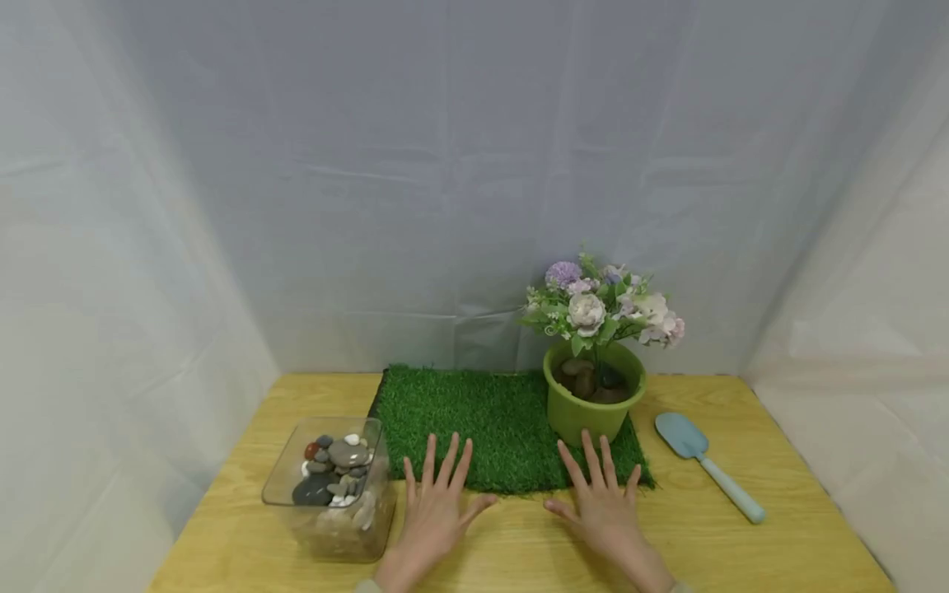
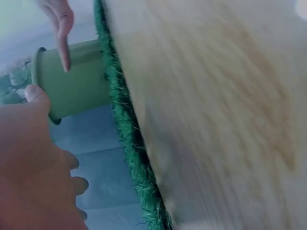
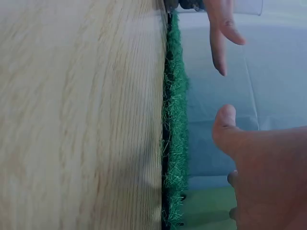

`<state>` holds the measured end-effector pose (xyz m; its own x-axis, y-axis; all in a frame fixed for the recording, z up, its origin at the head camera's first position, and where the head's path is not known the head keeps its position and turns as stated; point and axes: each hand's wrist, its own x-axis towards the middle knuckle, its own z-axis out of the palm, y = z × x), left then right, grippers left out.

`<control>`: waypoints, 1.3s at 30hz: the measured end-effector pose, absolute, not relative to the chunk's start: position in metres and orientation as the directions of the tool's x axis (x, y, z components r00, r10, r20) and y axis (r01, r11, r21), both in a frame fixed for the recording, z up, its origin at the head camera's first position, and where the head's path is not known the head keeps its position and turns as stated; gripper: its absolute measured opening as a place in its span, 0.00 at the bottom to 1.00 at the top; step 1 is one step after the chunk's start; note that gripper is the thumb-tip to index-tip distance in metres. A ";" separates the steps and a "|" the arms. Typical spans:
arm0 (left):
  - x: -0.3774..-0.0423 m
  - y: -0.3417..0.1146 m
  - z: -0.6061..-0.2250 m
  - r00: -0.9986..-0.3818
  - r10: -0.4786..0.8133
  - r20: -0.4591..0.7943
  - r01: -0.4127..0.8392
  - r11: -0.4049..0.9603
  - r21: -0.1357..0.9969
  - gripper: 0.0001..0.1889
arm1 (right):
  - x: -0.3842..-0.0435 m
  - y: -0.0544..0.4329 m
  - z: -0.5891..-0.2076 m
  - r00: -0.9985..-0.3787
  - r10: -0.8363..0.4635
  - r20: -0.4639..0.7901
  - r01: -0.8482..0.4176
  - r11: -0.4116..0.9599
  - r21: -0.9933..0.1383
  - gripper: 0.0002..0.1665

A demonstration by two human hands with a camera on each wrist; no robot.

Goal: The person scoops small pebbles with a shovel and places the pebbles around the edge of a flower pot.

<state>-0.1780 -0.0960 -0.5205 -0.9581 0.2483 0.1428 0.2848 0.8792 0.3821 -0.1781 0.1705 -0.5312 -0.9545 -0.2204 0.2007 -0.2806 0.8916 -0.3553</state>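
Turf mat [image 1: 474,420] lies flat on wood table [image 1: 511,560], directly ahead of both hands; prob. light, floppy, not slick. Take front edge or corners, but pot [image 1: 589,416] stands upright on its R end + likely pins it.

Pot: green, looks like stiff plastic, poss. slick; contents should put wt. low. Hold w/ 2 palms on opp. sides under rim; don't lift by flowers [image 1: 587,315]. Those look artificial, soft, light; stems may bend or pull out.

Bin [image 1: 385,527]: clear, squarish, no lid seen, on table by mat's L front corner. Prob. heavy, hard plastic, could crack; grip low on opp. walls.

L hand [image 1: 432,512] + R hand [image 1: 604,515] at mat's front edge, palms down, fingers straight + spread wide, 0 held. R fingertips overlap pot base in head view; contact: can't tell.

Trowel [image 1: 713,471]: blue, flat on table R of mat; likely rigid, light, use handle.

Smallest: bin stones [image 1: 337,478], mixed gray/black/white + 1 reddish; pot rocks [image 1: 584,379], brownish, around stem. All prob. hard, smooth, slippery.
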 end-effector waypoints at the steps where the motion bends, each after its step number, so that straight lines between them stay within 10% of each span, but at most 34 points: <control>1: -0.178 -0.096 -0.519 -0.960 0.249 0.129 0.280 0.871 0.404 0.45 | -0.178 0.170 -0.529 -0.958 -0.223 0.181 -0.276 0.890 -0.364 0.53; 15: -0.186 -0.090 -0.488 -0.969 0.206 0.135 0.235 0.607 0.759 0.38 | -0.190 0.200 -0.498 -0.970 -0.214 0.114 -0.235 0.720 -0.653 0.33; 26: -0.204 -0.070 -0.470 -0.910 0.179 0.374 0.414 0.448 0.793 0.16 | -0.206 0.246 -0.471 -0.963 -0.083 0.258 -0.258 0.573 -0.778 0.20; 39: -0.257 -0.042 -0.457 -0.899 0.195 0.391 0.436 0.473 0.766 0.12 | -0.231 0.291 -0.447 -0.949 0.036 0.315 -0.257 0.491 -0.832 0.23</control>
<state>-0.2569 -0.0417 -0.4574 -0.8994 0.1955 0.3911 0.4358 0.4726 0.7660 -0.2311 0.2907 -0.4473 -0.9485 0.0365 0.3147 -0.2572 0.4913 -0.8321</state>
